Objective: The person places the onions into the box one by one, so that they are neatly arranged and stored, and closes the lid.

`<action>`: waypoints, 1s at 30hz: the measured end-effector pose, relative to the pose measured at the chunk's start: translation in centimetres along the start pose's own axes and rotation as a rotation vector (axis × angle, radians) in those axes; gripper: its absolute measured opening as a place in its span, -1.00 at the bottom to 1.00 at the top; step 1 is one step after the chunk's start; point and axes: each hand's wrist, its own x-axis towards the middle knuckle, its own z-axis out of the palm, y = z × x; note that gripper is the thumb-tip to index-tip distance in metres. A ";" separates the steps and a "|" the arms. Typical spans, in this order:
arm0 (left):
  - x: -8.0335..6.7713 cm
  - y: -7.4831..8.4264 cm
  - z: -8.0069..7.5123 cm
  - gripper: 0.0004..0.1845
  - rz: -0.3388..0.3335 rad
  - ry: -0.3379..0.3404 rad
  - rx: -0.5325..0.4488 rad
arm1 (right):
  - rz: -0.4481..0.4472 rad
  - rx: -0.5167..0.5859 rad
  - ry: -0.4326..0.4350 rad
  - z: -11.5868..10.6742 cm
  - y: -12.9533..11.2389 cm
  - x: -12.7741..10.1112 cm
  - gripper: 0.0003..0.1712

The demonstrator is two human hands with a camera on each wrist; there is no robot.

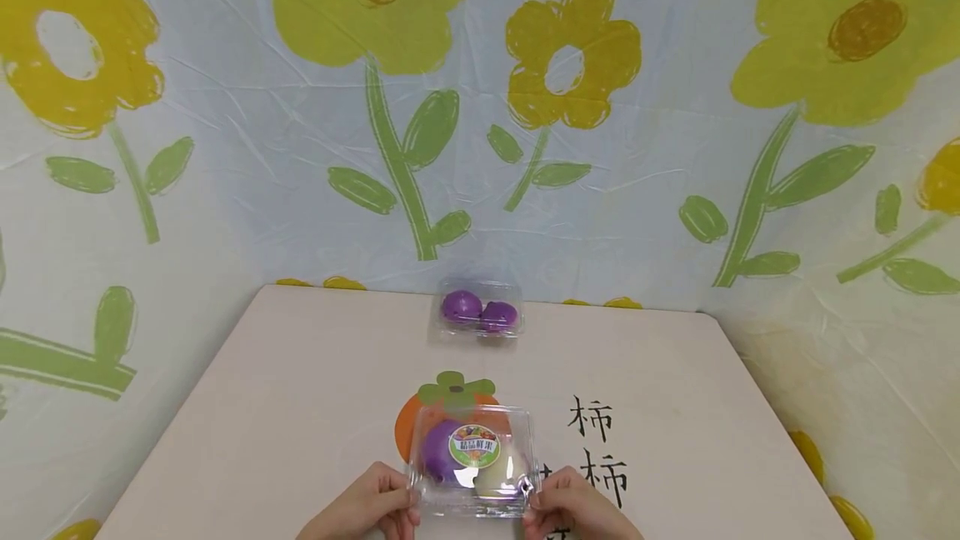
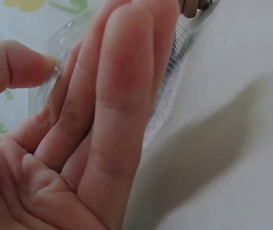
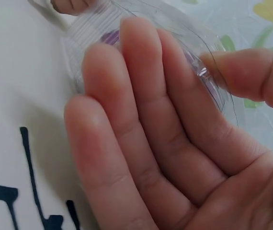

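A clear plastic clamshell fruit box (image 1: pixel 468 509) with a round fruit label (image 1: pixel 474 446) on its lid is at the front middle. Inside lie a purple round fruit (image 1: pixel 441 458) and a pale one (image 1: pixel 497 477). My left hand (image 1: pixel 373 500) pinches the near left edge between thumb and index finger. At the near right corner, my right hand (image 1: pixel 573 505) does the same. In the left wrist view, the other fingers (image 2: pixel 122 86) extend beside the box. The right wrist view shows the thumb (image 3: pixel 246 69) on the plastic rim, with fingers behind it.
A second clear box (image 1: pixel 480 283) holding two purple fruits (image 1: pixel 461 306) stands at the table's back edge. The pale table (image 1: pixel 315 382) bears a printed persimmon (image 1: pixel 407 425) and black characters (image 1: pixel 592 419). Flower-patterned cloth (image 1: pixel 480 232) hangs behind and at both sides.
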 end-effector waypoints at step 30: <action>6.7 1.6 -4.2 -0.68 0.021 0.133 0.023 | -0.056 -0.075 0.053 -5.4 -3.7 5.3 -0.69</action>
